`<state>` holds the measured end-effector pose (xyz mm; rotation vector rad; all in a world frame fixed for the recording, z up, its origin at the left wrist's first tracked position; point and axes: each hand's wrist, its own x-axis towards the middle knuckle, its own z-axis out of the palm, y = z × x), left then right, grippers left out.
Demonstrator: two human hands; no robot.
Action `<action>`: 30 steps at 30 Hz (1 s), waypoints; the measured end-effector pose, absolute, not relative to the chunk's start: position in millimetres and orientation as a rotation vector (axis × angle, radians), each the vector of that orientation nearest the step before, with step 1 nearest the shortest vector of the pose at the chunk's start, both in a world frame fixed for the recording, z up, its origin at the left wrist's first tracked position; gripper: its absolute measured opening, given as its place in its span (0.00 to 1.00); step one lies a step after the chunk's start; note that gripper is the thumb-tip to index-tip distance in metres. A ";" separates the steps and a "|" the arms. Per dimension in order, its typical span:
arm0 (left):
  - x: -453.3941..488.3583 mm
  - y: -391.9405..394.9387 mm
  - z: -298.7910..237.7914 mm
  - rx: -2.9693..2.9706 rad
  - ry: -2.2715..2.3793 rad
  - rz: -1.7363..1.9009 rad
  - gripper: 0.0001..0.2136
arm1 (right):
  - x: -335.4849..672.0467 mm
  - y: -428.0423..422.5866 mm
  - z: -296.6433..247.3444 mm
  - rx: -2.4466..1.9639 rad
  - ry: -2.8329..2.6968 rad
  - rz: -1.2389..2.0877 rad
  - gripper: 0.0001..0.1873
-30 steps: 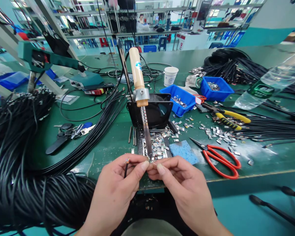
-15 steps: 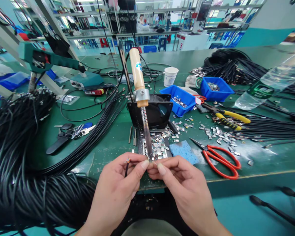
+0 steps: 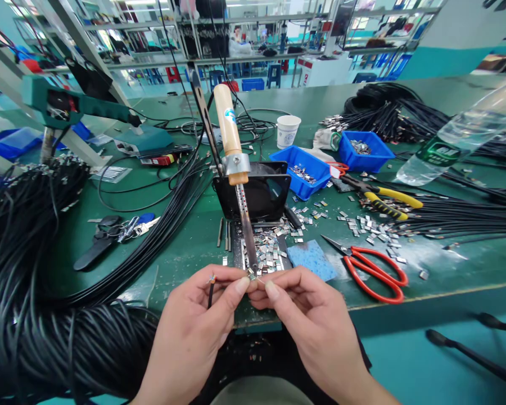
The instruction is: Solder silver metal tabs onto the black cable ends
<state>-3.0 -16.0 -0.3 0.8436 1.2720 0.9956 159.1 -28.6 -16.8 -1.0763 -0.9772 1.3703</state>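
Observation:
My left hand (image 3: 200, 323) is closed, thumb and forefinger pinching a small metal connector (image 3: 252, 277) just under the tip of a soldering iron (image 3: 231, 138). A short black cable (image 3: 211, 293) with coloured wire ends pokes up between its fingers. Facing it, my right hand (image 3: 314, 318) pinches a thin solder wire (image 3: 260, 280) that reaches toward the tip. The iron has a wooden handle and is clamped point-down in a stand. Below and behind the fingertips lie many loose connectors (image 3: 270, 250). My fingers partly hide the joint.
A blue sponge (image 3: 312, 260) and red-handled scissors (image 3: 375, 273) lie at right, with yellow-handled pliers (image 3: 388, 201) beyond. Blue bins (image 3: 306, 188) and a paper cup (image 3: 287, 132) stand behind. A big bundle of black cables (image 3: 80, 343) fills the left. Keys (image 3: 143, 226) and a tilted bottle (image 3: 442, 152) are nearby.
The whole scene has shifted slightly left in view. Both hands keep the same pinch at the iron's tip, with little visible movement of the fingers.

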 end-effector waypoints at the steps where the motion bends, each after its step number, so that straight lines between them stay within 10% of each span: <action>1: -3.2 -16.0 -0.2 0.840 1.277 0.998 0.11 | 159.3 -28.8 -16.9 -1.076 -0.980 1.375 0.07; 30: -3.3 -14.8 -1.1 0.910 1.266 0.958 0.12 | 159.1 -28.3 -18.7 -1.079 -0.950 1.359 0.07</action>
